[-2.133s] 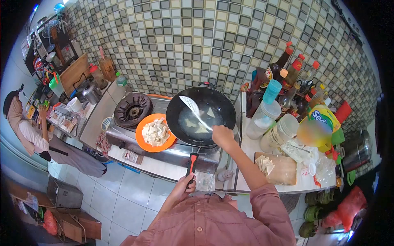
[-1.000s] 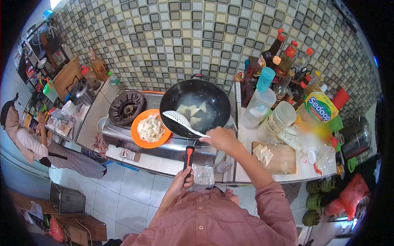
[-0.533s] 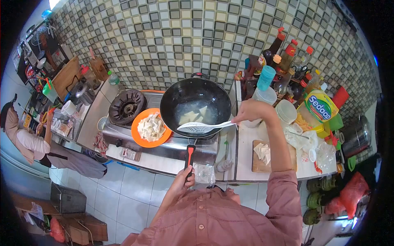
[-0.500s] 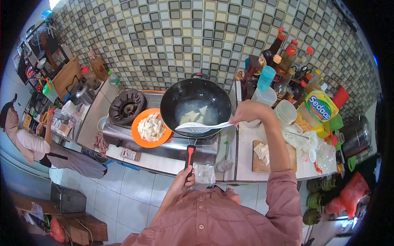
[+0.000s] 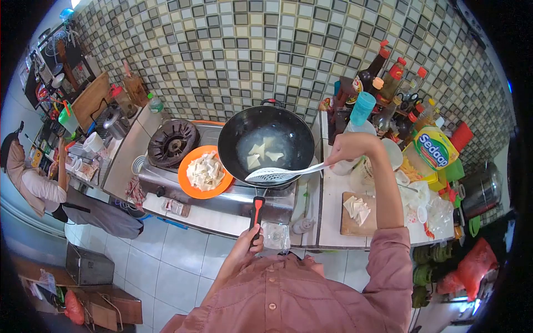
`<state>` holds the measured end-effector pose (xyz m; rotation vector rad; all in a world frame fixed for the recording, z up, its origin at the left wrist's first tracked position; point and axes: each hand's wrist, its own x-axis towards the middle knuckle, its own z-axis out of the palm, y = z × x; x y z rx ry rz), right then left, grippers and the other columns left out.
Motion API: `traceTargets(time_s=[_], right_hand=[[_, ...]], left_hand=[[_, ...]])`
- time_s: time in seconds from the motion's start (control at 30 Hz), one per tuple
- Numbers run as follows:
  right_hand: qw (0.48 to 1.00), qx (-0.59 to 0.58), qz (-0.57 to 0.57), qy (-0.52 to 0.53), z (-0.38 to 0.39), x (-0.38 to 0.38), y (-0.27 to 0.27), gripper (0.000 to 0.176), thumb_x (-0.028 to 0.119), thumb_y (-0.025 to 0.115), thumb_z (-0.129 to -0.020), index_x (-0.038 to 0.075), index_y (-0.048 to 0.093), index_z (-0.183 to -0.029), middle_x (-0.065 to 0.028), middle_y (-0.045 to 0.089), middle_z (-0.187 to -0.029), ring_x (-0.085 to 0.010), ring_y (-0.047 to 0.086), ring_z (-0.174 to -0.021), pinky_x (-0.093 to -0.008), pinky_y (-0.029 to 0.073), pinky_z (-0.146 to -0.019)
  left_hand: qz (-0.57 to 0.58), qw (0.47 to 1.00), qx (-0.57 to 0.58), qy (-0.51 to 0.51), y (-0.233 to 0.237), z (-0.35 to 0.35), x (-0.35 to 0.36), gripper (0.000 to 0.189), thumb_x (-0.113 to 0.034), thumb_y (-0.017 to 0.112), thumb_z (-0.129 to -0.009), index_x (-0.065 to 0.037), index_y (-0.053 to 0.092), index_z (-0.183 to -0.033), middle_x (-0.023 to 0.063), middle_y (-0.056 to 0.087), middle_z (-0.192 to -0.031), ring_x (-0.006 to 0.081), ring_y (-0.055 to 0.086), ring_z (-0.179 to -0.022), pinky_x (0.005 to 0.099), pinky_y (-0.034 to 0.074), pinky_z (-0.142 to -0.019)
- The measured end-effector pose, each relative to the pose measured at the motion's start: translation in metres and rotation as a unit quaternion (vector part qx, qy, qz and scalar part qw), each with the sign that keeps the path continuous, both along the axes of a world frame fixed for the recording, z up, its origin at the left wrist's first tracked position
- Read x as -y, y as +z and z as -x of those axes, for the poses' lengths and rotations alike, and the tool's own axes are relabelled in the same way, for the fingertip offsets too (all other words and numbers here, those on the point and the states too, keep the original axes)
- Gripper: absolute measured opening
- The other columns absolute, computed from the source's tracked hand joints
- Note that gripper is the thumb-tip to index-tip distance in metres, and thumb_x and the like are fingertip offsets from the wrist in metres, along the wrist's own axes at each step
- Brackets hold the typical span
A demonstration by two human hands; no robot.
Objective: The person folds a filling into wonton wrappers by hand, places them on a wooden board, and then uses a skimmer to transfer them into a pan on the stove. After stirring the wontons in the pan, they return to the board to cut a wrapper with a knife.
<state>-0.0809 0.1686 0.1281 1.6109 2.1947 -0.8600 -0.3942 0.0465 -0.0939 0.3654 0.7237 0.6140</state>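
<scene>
My left hand (image 5: pixel 249 242) is closed around the black and red handle (image 5: pixel 257 211) of a deep black wok (image 5: pixel 233 130). In the wok, several pale flat pieces (image 5: pixel 266 152) lie in cloudy liquid. My right hand (image 5: pixel 347 149) grips the end of a white slotted spatula (image 5: pixel 273 175), whose head is over the near rim of the wok. Left of the wok stands an orange plate (image 5: pixel 190 191) heaped with pale folded pieces (image 5: pixel 205 171). More pale pieces (image 5: pixel 356 209) lie on a wooden board (image 5: pixel 351 226) at the right.
A bare burner (image 5: pixel 173 143) is left of the wok. Bottles (image 5: pixel 393 80), a blue cup (image 5: pixel 362 108), a yellow Sedaap pack (image 5: pixel 433 147) and plastic bags (image 5: pixel 441 213) crowd the right counter. Another person (image 5: pixel 41 183) stands at the left counter.
My right hand and the spatula have moved slightly right. The pale pieces in the wok have shifted and spread apart. My left hand keeps its hold.
</scene>
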Motion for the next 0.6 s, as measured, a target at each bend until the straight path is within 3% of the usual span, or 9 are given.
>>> traceTargets(time_s=[0.33, 0.47, 0.6], right_hand=[[0.989, -0.107, 0.069, -0.072, 0.024, -0.030, -0.066, 0.041, 0.046, 0.050, -0.086, 0.010, 0.071, -0.083, 0.0014, 0.034, -0.043, -0.0097, 0.034, -0.040, -0.0279, 0.030, -0.041], [0.993, -0.085, 0.076, -0.026, 0.008, -0.020, -0.045, 0.042, 0.048, 0.051, -0.084, 0.011, 0.071, -0.083, 0.0002, 0.036, -0.043, -0.0100, 0.035, -0.041, -0.0283, 0.031, -0.042], [0.999, 0.022, 0.013, -0.040, -0.008, -0.009, -0.019, 0.040, 0.050, 0.057, -0.075, 0.012, 0.071, -0.073, -0.0018, 0.041, -0.044, -0.0138, 0.041, -0.041, -0.0308, 0.033, -0.042]], left_hand=[[0.004, 1.000, 0.006, -0.002, -0.006, 0.001, -0.001, 0.023, -0.031, 0.044, -0.093, -0.008, 0.046, -0.090, -0.0041, 0.033, -0.054, 0.0060, 0.028, -0.042, 0.0206, 0.023, -0.043], [0.006, 1.000, 0.003, -0.001, -0.005, 0.000, -0.001, 0.023, -0.031, 0.044, -0.093, -0.008, 0.046, -0.090, -0.0041, 0.032, -0.054, 0.0061, 0.028, -0.042, 0.0207, 0.023, -0.043], [0.003, 1.000, 0.001, -0.002, -0.002, 0.000, -0.001, 0.023, -0.031, 0.044, -0.093, -0.008, 0.046, -0.090, -0.0041, 0.032, -0.053, 0.0062, 0.028, -0.041, 0.0209, 0.023, -0.043]])
